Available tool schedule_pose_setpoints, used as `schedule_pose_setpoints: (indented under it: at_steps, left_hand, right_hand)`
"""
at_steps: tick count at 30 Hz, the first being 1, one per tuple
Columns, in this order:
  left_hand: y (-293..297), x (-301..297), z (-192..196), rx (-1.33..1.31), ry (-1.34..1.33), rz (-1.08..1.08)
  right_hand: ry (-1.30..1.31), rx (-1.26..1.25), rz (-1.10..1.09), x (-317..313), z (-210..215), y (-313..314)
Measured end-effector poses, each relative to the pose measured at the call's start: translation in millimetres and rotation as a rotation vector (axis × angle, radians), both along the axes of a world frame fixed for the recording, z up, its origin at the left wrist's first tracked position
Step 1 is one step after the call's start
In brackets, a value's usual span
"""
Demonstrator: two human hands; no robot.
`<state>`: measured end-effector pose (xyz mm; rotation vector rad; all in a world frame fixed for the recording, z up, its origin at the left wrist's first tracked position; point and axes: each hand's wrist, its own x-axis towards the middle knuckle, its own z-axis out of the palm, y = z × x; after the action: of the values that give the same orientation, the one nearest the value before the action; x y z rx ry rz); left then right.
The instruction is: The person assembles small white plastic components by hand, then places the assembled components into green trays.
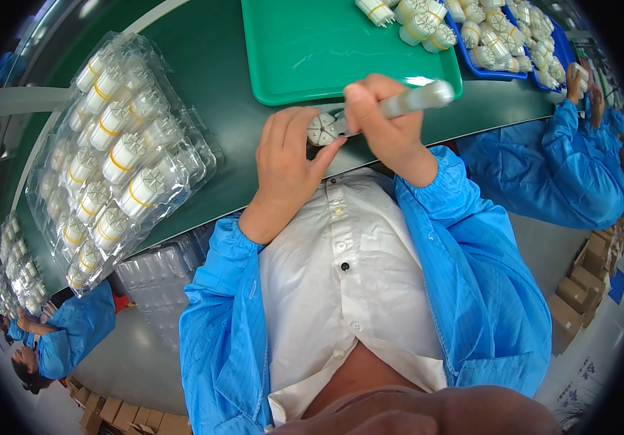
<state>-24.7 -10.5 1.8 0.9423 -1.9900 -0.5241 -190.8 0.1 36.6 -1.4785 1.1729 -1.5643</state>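
Observation:
My left hand [283,163] is closed around a white cylindrical part [320,129] at the table's near edge. The part's round end, split into wedges, faces up. My right hand [391,134] grips a hand tool with a pale translucent handle [419,99], blurred by motion. A flat metallic piece reaches from under my right fingers to the edge of the part's face; its exact kind I cannot make out. Both hands are almost touching. Just beyond them lies a green tray [304,80] with several similar white parts [420,25], banded in yellow, at its far right.
Stacked clear plastic blister trays [199,148] full of yellow-banded white parts stand on the left of the dark green table [232,156]. Blue bins [482,71] of such parts are at the far right. Co-workers in blue sit on my right [544,170] and left [80,330].

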Motion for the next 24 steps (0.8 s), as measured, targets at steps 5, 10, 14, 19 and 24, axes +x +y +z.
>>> schedule_pose_setpoints:
  at_steps: [5, 10, 14, 19, 24]
  left_hand:
    - [2, 2, -1, 0.001, 0.031, -0.042]
    - [-1, 2, -2, -0.008, 0.023, -0.069]
    - [2, 3, 14, 0.005, -0.098, 0.010]
    - [1, 3, 1, 0.033, -0.007, 0.006]
    - [4, 2, -1, 0.114, 0.129, -0.030]
  right_hand:
    - [-0.018, -0.009, 0.020, -1, 8, -8]
    - [0.085, 0.022, 0.028, -1, -6, -16]
    - [0.213, -0.093, 0.038, -1, -8, -15]
    - [-0.145, 0.051, 0.049, -2, 7, -16]
    - [0.032, 0.024, 0.108, -7, 1, -23]
